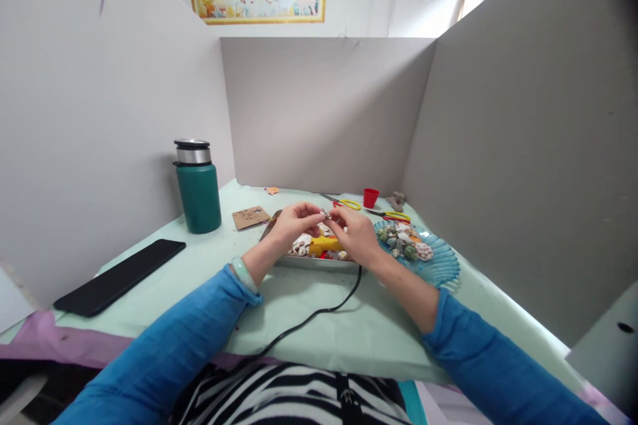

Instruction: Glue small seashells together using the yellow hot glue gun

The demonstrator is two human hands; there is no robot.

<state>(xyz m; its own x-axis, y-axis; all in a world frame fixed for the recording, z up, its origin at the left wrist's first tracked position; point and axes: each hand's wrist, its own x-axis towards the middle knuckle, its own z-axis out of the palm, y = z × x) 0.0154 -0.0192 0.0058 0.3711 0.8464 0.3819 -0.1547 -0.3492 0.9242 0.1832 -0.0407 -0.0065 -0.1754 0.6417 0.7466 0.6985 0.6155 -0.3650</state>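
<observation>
A small pale piece with dark marks [325,214], too small to name, is pinched between the fingertips of both hands. My left hand [298,222] grips it from the left, thumb and index finger pressed together. From the right, the thumb and fingers of my right hand [355,232] close on it. Directly below lies a shallow metal-edged tray [319,263] of white shells [301,246] and a yellow tool [323,244], partly hidden by my hands. To the right of my right hand, a blue glass plate [442,262] carries green, white and pinkish shells [406,241].
Behind the tray lie two pairs of scissors [349,204] [393,216] and a red cup [370,198]. A brown card [250,217], green bottle [198,196] and black flat case [122,277] are on the left. A black cord [319,311] crosses the front; grey partitions [323,113] enclose the table.
</observation>
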